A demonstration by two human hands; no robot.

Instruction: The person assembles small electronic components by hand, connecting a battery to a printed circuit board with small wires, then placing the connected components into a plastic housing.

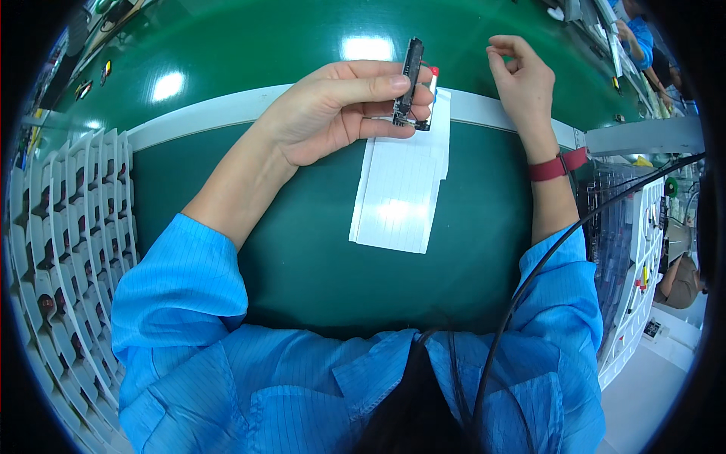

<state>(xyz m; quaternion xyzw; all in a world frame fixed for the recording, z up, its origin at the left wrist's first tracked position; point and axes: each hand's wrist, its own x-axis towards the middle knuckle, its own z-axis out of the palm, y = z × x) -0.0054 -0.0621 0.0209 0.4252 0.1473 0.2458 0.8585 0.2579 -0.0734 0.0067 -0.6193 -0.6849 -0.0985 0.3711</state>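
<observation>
My left hand (333, 102) grips a narrow black electronic part (409, 79) between thumb and fingers, tilted nearly upright over the far side of the bench. Small metallic or wired detail shows at its lower end. Right behind it is a slim white item with a red end (433, 73), partly hidden by my fingers. Lined white paper sheets (397, 193) lie on the green mat below. Off to the right, my right hand (523, 79) is raised, thumb and fingertips drawn together. Whether anything tiny sits in that pinch cannot be made out.
Stacked white trays (72, 250) with dark reddish parts line my left. A white rack (635, 265) stands on the right, and a black cable (522, 291) runs past my right arm. A white strip (204, 113) crosses the bench. Other people (639, 38) are at far right.
</observation>
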